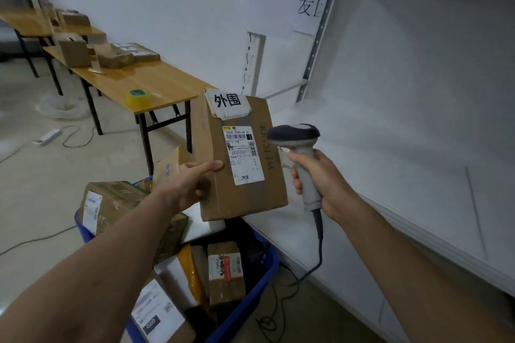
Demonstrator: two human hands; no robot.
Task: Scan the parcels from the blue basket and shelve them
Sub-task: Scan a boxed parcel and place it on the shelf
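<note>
White-walled storeroom, a white shelf on the right, a wooden table far left. Over the blue basket of parcels, the left hand grips a cardboard parcel upright, thumb on its labelled face. Just right, the right hand is wrapped around the handle of a grey scanner.
</note>
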